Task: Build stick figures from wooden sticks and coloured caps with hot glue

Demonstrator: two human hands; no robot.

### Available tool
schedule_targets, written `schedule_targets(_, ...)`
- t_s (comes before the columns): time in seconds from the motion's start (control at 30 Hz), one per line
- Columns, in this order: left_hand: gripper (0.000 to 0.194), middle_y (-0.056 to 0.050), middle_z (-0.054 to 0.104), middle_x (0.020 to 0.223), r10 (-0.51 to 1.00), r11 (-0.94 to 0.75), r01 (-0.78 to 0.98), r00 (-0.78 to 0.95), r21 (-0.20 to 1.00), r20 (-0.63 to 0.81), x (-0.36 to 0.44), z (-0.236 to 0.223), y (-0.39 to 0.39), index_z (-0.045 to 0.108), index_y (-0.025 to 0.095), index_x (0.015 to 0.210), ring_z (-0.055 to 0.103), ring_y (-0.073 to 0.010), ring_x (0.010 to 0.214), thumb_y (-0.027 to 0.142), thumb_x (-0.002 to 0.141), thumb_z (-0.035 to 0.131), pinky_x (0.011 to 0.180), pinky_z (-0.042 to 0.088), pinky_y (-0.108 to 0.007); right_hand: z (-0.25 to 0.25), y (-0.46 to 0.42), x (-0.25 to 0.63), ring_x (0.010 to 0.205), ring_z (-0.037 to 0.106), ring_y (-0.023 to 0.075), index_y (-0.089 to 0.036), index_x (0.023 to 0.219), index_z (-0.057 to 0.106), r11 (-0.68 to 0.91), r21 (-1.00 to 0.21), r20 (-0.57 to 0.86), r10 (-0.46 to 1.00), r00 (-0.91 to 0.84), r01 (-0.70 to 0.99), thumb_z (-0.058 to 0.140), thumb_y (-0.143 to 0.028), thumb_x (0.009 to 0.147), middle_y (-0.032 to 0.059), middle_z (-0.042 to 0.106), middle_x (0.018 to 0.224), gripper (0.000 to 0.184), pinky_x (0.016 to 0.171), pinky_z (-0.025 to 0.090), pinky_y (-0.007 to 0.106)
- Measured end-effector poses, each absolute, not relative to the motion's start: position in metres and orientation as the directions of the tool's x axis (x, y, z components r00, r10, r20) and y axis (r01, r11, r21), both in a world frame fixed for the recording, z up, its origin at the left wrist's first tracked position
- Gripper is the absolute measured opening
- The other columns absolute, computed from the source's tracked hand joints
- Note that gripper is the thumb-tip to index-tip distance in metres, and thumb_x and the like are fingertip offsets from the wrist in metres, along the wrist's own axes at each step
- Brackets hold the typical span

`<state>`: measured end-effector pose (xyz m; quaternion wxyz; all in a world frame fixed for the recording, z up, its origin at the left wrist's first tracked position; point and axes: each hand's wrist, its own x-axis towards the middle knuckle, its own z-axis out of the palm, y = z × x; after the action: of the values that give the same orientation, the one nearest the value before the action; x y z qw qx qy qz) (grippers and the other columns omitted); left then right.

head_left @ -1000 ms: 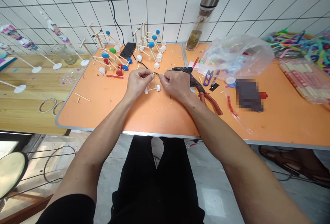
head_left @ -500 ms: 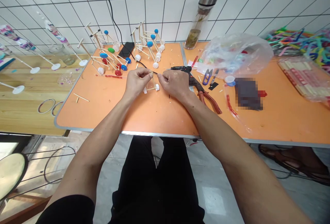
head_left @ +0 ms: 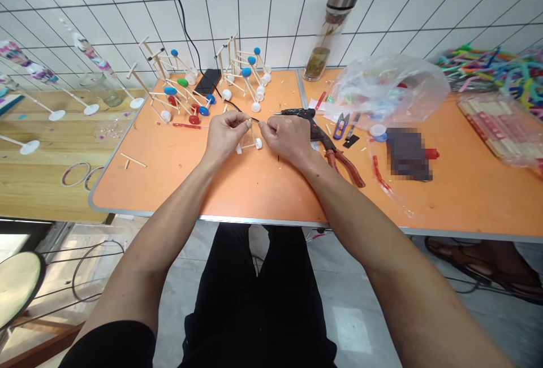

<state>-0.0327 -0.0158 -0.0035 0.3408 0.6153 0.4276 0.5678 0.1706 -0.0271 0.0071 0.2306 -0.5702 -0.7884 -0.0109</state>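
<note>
My left hand (head_left: 228, 135) is closed in a pinch at the top of a small wooden stick frame (head_left: 249, 145), partly hidden by the fingers. White round caps, one plain at its right foot (head_left: 258, 143), stand on the orange table under it. My right hand (head_left: 288, 135) is curled, thumb towards the frame; what its fingers hold is hidden. A thin dark strand (head_left: 255, 120) shows between both hands, and I cannot tell whether it is held or is cable. Just behind the right hand lies a black glue gun (head_left: 297, 112), with red-handled pliers (head_left: 345, 165) beside it.
Stick models with coloured caps (head_left: 182, 82) stand at back left, near a phone (head_left: 207, 81) and a black cable (head_left: 186, 26). Rightwards are a glass bottle (head_left: 324, 46), a plastic bag (head_left: 386, 88), purple snips (head_left: 341, 126) and packed sticks (head_left: 500, 128). A person's sandalled foot (head_left: 475, 266) shows below.
</note>
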Motion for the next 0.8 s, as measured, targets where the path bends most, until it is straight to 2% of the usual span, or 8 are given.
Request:
schedule_targets(0.4, 0.009, 0.000, 0.072, 0.071, 0.916, -0.395, 0.151, -0.007, 0.906, 0.400, -0.0334, -0.0052, -0.0150, 0.084, 0.021, 0.079, 0.056, -0.0125, 0.061, 0.029, 0.082, 0.087, 0.057, 0.041, -0.026, 0.0064, -0.0274, 0.1692, 0.080, 0.066, 0.0247, -0.019, 0.082, 0.076, 0.351, -0.222, 0.393, 0.886, -0.246, 0.910, 0.059, -0.038, 0.119, 0.0142, 0.084, 0.090, 0.045, 0.072, 0.019, 0.040)
schedule_targets(0.8, 0.009, 0.000, 0.074, 0.074, 0.918, -0.387, 0.180, -0.009, 0.904, 0.395, -0.0334, -0.0025, -0.0172, 0.083, 0.021, 0.079, 0.061, -0.0140, 0.067, 0.026, 0.083, 0.089, 0.066, 0.048, -0.028, 0.0082, -0.0291, 0.1696, 0.080, 0.064, 0.0240, -0.019, 0.084, 0.077, 0.355, -0.232, 0.384, 0.889, -0.250, 0.906, 0.059, -0.037, 0.118, 0.0130, 0.084, 0.090, 0.043, 0.072, 0.019, 0.040)
